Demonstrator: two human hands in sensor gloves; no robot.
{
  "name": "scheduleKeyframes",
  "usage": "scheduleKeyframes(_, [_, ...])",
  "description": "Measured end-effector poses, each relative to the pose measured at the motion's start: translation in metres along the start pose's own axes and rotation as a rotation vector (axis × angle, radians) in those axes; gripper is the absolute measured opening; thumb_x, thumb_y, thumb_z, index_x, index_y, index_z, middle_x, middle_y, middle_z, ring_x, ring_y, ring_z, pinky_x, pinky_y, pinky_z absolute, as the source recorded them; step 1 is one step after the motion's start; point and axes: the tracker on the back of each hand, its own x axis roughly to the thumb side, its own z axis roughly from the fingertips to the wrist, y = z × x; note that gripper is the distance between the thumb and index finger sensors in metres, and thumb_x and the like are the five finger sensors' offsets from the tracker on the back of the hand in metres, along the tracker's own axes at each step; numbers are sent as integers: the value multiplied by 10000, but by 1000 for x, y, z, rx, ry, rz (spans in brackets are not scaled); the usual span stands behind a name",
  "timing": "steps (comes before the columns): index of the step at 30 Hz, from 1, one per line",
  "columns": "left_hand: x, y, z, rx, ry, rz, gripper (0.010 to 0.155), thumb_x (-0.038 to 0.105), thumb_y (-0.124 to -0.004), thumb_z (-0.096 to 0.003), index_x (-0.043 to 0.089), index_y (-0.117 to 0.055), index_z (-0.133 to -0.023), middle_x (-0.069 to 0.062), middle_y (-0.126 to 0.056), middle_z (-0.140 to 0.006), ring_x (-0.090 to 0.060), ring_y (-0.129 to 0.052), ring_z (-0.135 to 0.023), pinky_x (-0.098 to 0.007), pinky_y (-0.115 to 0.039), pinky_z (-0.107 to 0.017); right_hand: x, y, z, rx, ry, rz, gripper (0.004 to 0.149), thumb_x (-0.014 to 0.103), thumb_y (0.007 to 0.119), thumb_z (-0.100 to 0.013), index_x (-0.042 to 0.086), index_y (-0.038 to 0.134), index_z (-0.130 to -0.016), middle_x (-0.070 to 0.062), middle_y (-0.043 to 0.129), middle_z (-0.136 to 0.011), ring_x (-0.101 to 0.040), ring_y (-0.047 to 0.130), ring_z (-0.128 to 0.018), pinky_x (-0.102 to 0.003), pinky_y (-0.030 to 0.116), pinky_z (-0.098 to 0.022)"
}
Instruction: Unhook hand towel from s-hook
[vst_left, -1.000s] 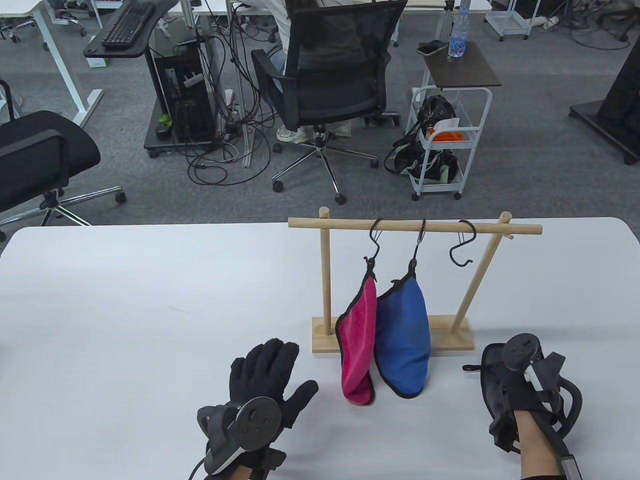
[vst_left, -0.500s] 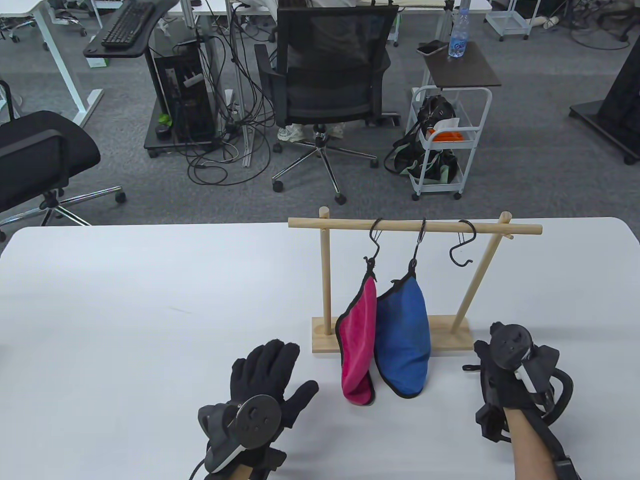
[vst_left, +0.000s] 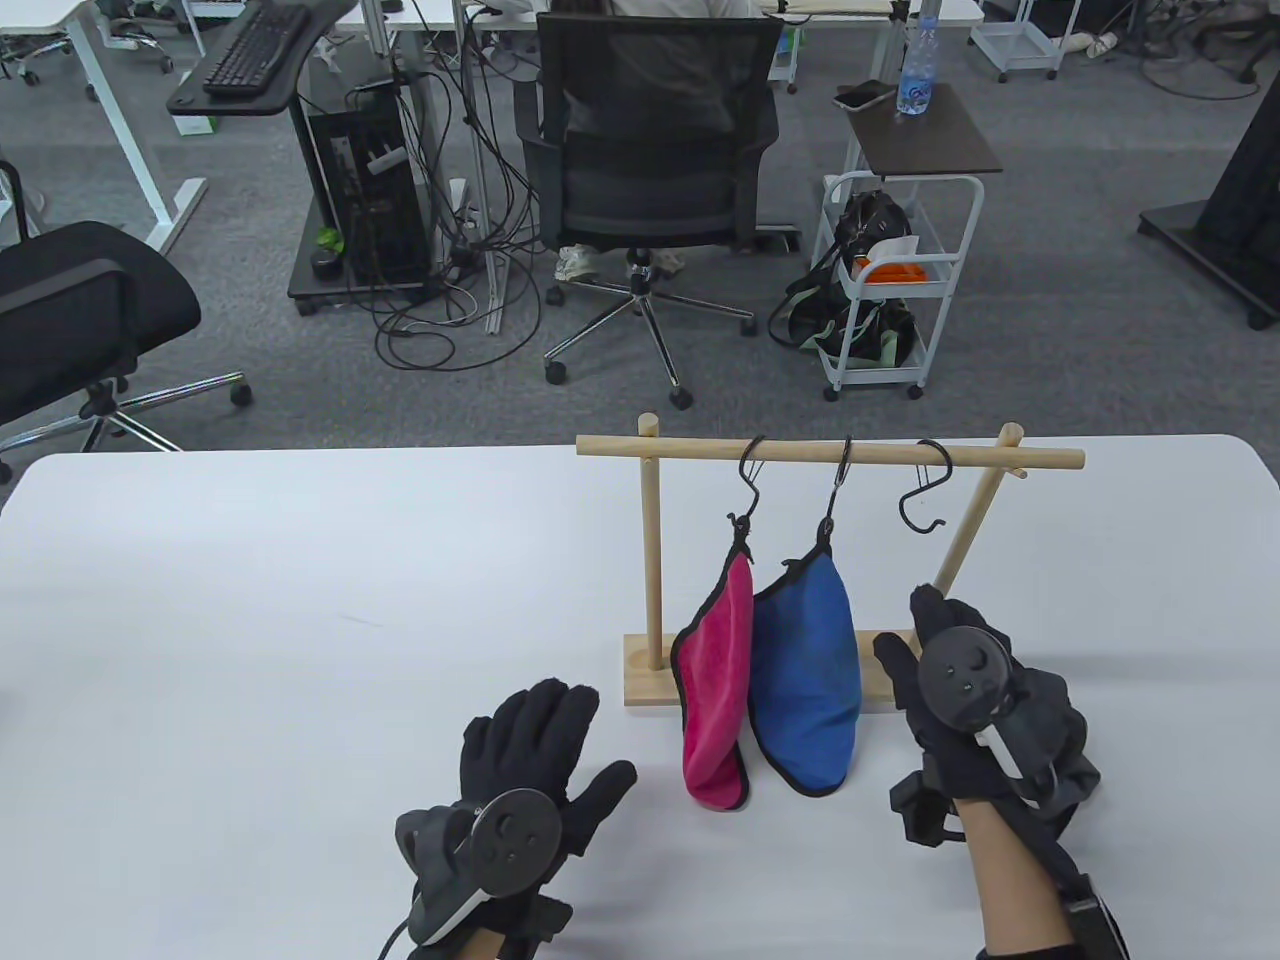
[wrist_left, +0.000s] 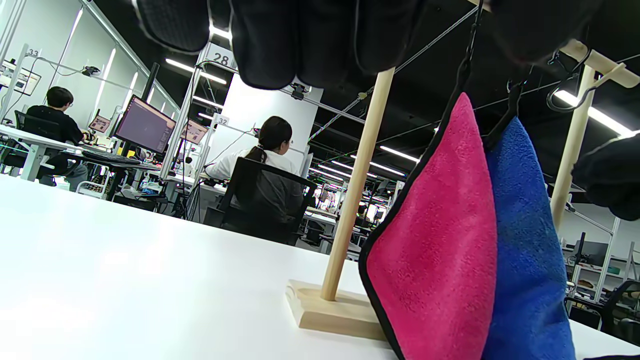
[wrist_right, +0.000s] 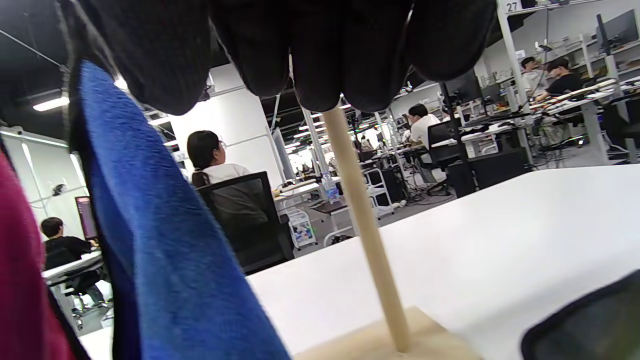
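A wooden rack stands on the white table with three black S-hooks on its bar. A pink towel hangs from the left hook, a blue towel from the middle hook; the right hook is empty. My right hand is raised, open and empty, just right of the blue towel, in front of the rack's right post. My left hand rests flat and open on the table left of the pink towel. Both towels show in the left wrist view, pink and blue.
The rack's wooden base lies behind the towels. A dark cloth lies on the table at the right wrist view's lower right corner. Bare table stretches to the left. Office chairs and a cart stand beyond the far edge.
My right hand has lifted off the dark cloth at the right and moved forward and left, up to the blue towel's right side. The left hand has not moved.
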Motion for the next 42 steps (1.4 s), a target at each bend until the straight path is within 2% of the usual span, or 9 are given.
scheduleKeyframes(11, [-1, 0, 0, 2, 2, 2, 759, 717, -634, -532, 293, -552, -1155, -105, -618, -1218, -428, -670, -1102, -694, -524, -784, 31, 8, -7, -7, -50, -90, 673, 504, 752, -615, 157, 554, -1157, -236, 677, -1123, -454, 738, -964, -596, 606, -729])
scheduleKeyframes(17, [-1, 1, -1, 8, 4, 3, 756, 717, -635, -532, 296, -552, -1155, -105, -619, -1218, -427, -671, -1103, -694, -523, -784, 39, 21, -13, 10, -32, -101, 656, 470, 750, -624, 152, 539, -1157, -221, 705, -1102, -433, 770, -939, -579, 624, -721])
scheduleKeyframes(22, [-1, 1, 0, 9, 4, 3, 758, 718, -636, -530, 297, -552, -1155, -104, -619, -1218, -427, -671, -1103, -692, -521, -787, 41, 27, -17, 7, -14, -143, 591, 422, 760, -628, 166, 580, -1129, -175, 770, -1032, -377, 833, -863, -531, 669, -693])
scheduleKeyframes(29, [-1, 1, 0, 6, 0, 0, 757, 718, -634, -531, 296, -554, -1155, -103, -618, -1219, -426, -671, -1103, -690, -522, -788, 43, 27, -18, -47, -11, -155, 415, 325, 779, -631, 215, 712, -1025, -99, 880, -888, -292, 921, -719, -470, 741, -623])
scheduleKeyframes(42, [0, 0, 0, 7, -6, -3, 757, 716, -636, -532, 295, -554, -1155, -106, -618, -1219, -429, -669, -1103, -692, -522, -786, 48, 11, -11, -97, -41, -172, 392, 308, 786, -629, 205, 738, -1004, -100, 904, -840, -278, 939, -666, -457, 760, -589])
